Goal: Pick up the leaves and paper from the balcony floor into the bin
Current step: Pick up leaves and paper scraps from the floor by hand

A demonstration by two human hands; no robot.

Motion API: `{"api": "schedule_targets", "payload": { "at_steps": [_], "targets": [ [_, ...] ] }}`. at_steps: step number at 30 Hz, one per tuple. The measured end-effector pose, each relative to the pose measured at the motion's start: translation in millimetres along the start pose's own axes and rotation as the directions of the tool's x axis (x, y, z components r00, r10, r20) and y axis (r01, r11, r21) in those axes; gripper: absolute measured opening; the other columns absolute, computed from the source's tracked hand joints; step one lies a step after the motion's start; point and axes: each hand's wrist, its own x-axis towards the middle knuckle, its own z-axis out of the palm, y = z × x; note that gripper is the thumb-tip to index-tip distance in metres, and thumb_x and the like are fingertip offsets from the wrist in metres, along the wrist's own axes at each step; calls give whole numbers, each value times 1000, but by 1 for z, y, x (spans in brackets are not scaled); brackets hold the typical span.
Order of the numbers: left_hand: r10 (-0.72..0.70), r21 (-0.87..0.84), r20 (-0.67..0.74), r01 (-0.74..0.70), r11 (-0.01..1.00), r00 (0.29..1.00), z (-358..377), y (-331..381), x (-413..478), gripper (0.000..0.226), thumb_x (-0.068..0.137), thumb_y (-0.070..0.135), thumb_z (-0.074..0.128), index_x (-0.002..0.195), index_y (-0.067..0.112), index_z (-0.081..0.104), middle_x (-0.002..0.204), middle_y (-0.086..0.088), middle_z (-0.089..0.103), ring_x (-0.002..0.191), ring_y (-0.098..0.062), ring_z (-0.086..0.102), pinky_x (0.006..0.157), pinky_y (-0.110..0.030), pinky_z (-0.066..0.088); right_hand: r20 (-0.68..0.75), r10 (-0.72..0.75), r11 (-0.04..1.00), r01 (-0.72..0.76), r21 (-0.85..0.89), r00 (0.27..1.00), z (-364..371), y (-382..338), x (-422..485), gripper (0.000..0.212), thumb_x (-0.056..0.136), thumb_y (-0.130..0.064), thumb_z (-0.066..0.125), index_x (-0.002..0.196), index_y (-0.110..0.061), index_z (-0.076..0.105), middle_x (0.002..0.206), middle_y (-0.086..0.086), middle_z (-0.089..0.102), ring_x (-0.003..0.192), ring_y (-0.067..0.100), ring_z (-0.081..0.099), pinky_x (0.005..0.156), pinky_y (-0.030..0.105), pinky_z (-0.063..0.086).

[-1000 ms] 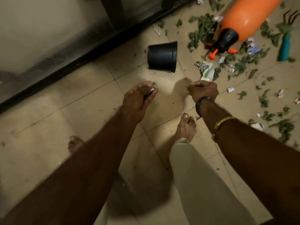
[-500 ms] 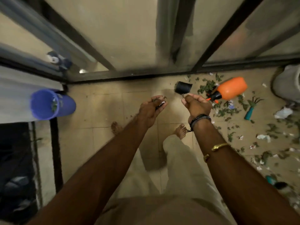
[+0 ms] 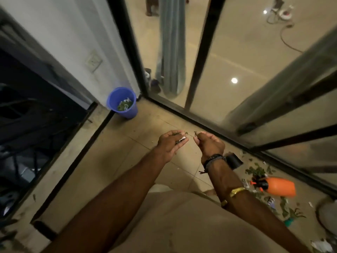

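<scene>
Both hands are held out in front, side by side and close but not touching, above bare floor tile. The left hand has its fingers curled round a clump of leaves and a white paper scrap that pokes out by the fingertips. The right hand is clenched in a loose fist on more litter. 1 small leaf bit sticks out at the front of the fist, and the rest of its load is hidden.

The blue bin stands upright on the floor ahead of the left hand and off to its left, well apart from it, in the corner where the white wall meets the glass door. Some green and white litter lies at its bottom.

Just behind the right wrist lies a black pot, partly hidden by that wrist. The wrist wears a dark band, and a gold bangle sits further up the forearm.

To the right of that forearm an orange sprayer lies on the floor among loose leaves and small paper bits. Nearer the person on the same side is a green-handled tool, too blurred to name, and beyond it a piece of torn paper.
</scene>
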Motion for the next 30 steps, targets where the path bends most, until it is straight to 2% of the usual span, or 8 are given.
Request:
{"api": "schedule_targets", "payload": {
  "at_steps": [2,5,9,13,17,20,25,30],
  "targets": [
    [49,-52,-26,-50,997,998,-33,29,-5,11,90,-11,61,95,-2,63,94,-15,71,83,-21,73,81,-31,61,49,9,1000,-8,-27,999,41,16,-15,14,81,6,76,93,1,71,92,14,73,80,21,72,70,25,59],
    [112,-99,-86,-120,988,990,-81,69,-8,10,91,-12,59,94,-3,62,95,-17,68,89,-23,69,88,-34,56,129,39,998,-32,-61,991,102,34,-33,16,81,7,74,96,3,70,92,13,72,78,19,73,71,25,59],
    [148,-192,-192,-185,964,970,-133,121,1,10,91,-12,58,99,-6,61,96,-17,68,96,-28,67,77,-31,60,236,75,990,-45,-131,969,178,41,-41,10,84,9,71,86,0,69,88,14,71,83,23,71,73,27,61],
    [147,-228,-281,-215,950,948,-169,169,29,8,91,-9,61,93,-2,63,98,-16,69,93,-26,69,84,-34,59,286,127,975,-67,-211,950,254,49,-22,10,83,8,72,90,2,69,90,18,70,78,24,69,61,24,59],
    [163,-200,-370,-250,947,915,-187,219,63,8,91,-6,63,94,2,63,89,-13,69,83,-20,68,72,-29,62,334,179,960,-89,-267,926,323,56,4,12,82,9,72,82,-2,69,80,10,70,78,20,69,68,28,59],
    [179,-182,-429,-279,943,885,-194,253,92,8,91,-4,63,96,2,64,85,-11,70,81,-19,69,74,-30,61,371,208,935,-73,-347,905,369,63,26,15,82,10,71,77,-4,69,73,7,70,70,17,69,69,29,60],
    [126,-185,-447,-229,956,886,-202,291,152,8,93,-2,62,95,5,65,94,-12,70,93,-22,68,77,-30,60,327,228,911,-83,-404,917,429,77,76,15,82,8,72,77,-6,71,72,6,74,75,22,72,74,32,61],
    [25,-200,-454,-129,971,891,-231,310,231,9,91,-4,64,97,2,66,106,-20,69,97,-29,69,70,-29,61,254,259,894,-132,-429,932,477,114,132,18,85,6,70,76,-9,72,74,5,74,79,23,71,78,33,61]
  ]
}}
